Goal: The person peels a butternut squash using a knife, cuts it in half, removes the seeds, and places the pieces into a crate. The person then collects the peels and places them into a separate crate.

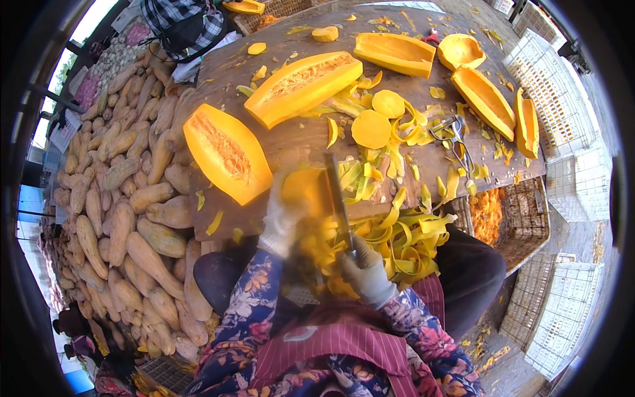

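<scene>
My left hand (pixel 285 216), in a white knit glove and blurred by motion, grips a peeled orange squash piece (pixel 305 186) at the table's near edge. In my gloved right hand (pixel 367 273) is a knife (pixel 337 193), its blade pointing away from me along the piece's right side. A halved squash with seeds (pixel 218 154) lies just beyond my left hand. Another seeded half (pixel 302 89) rests farther back, with round squash end slices (pixel 372 129) to its right. Peel strips (pixel 407 238) heap over my lap and the table edge.
Hollowed squash halves (pixel 483 101) sit along the right of the wooden table (pixel 292 149), near a metal peeler (pixel 459 141). A crate of orange pulp (pixel 521 223) stands below right. Whole squashes (pixel 119 233) pile up on the left. White plastic crates (pixel 550 94) line the right.
</scene>
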Demonstrator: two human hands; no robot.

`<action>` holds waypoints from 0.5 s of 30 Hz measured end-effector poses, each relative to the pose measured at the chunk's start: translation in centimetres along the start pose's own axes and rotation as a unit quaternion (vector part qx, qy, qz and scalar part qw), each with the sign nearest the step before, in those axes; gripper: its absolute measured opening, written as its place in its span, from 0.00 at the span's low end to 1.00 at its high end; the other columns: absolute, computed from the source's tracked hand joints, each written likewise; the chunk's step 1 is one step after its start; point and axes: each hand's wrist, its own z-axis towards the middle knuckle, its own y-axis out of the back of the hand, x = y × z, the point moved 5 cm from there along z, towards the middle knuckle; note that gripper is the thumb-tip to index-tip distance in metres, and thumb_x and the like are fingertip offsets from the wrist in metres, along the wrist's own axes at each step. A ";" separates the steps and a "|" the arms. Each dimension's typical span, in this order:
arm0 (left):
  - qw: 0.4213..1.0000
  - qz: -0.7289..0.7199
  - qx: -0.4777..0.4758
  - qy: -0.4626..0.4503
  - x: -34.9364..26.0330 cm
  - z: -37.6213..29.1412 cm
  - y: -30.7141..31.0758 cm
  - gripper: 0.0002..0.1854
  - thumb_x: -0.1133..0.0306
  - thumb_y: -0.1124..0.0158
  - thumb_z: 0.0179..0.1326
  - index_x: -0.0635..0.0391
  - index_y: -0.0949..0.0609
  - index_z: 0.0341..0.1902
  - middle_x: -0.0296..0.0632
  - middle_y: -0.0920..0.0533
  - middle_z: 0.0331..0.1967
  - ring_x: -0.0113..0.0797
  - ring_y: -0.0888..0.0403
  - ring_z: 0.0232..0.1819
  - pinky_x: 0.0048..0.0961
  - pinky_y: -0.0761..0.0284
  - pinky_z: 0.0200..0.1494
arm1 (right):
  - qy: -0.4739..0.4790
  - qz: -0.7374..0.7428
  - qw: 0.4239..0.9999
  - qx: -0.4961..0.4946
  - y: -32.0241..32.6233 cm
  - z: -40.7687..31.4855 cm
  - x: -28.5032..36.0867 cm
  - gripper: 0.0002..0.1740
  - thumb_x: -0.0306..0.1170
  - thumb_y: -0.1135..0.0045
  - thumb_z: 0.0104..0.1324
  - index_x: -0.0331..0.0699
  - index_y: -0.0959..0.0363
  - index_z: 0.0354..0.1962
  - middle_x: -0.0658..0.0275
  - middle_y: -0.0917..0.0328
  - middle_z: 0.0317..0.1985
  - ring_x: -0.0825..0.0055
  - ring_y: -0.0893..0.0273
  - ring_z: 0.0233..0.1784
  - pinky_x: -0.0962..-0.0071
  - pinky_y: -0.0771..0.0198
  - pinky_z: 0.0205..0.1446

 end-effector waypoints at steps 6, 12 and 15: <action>0.981 0.037 -0.164 0.098 -0.4 -2.4 0.6 0.45 0.65 0.36 0.64 0.62 0.43 0.81 0.55 0.39 0.80 0.47 0.45 0.81 0.39 0.49 0.81 | 0.216 -0.179 0.960 0.008 -1.8 -1.0 2.5 0.31 0.29 0.36 0.67 0.38 0.31 0.67 0.55 0.20 0.29 0.65 0.19 0.32 0.66 0.24 0.37; 0.977 -0.011 -0.162 0.138 0.0 -3.8 1.9 0.42 0.66 0.38 0.67 0.63 0.44 0.81 0.56 0.41 0.80 0.46 0.43 0.80 0.38 0.41 0.78 | 0.160 -0.144 0.973 0.084 -2.6 -0.3 2.7 0.33 0.34 0.38 0.68 0.39 0.35 0.69 0.46 0.19 0.32 0.49 0.16 0.36 0.57 0.23 0.41; 0.974 -0.096 -0.147 0.146 0.6 -3.5 1.9 0.41 0.65 0.38 0.67 0.64 0.42 0.80 0.56 0.37 0.78 0.45 0.39 0.78 0.36 0.38 0.76 | 0.189 -0.121 0.973 0.053 -1.3 -0.9 3.8 0.34 0.30 0.37 0.66 0.37 0.34 0.69 0.51 0.19 0.30 0.59 0.16 0.31 0.62 0.24 0.37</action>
